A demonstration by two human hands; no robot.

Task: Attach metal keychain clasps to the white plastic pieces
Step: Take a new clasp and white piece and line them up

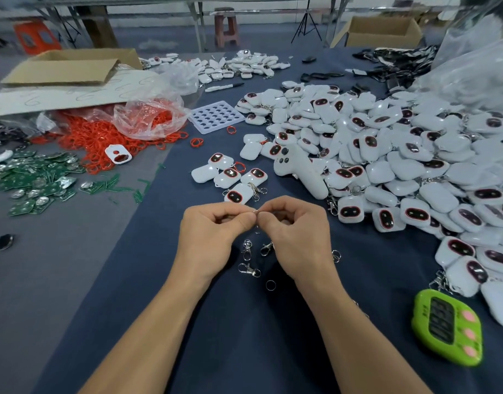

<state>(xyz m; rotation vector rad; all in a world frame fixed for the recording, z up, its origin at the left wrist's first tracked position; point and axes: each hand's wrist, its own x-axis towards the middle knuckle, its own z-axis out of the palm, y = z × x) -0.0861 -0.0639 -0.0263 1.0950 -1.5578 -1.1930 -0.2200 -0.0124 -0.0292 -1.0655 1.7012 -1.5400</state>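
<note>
Hands: left hand (213, 231) and right hand (295, 231) curled, a metal ring (255, 213) pinched between both
Clasps (249, 268): scattered at 6 o'clock from the hands; judged light, stiff, slippery, best pinched at the loop
White plastic pieces (386, 155): heaped at 2 o'clock
Containers: plastic bag (148, 118) at 10 o'clock, red rings (82, 137) spilled out; tray (216, 116) at 11, cells seemingly unfilled

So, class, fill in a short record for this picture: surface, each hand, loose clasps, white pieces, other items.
surface: dark blue cloth
left hand: pinches a small metal part
right hand: pinches the same part from the other side
clasps: several loose on the cloth, under the hands
white plastic pieces: large heap at right, a few beyond the hands
other items: green timer near right; red rings and green circuit boards at left
</note>
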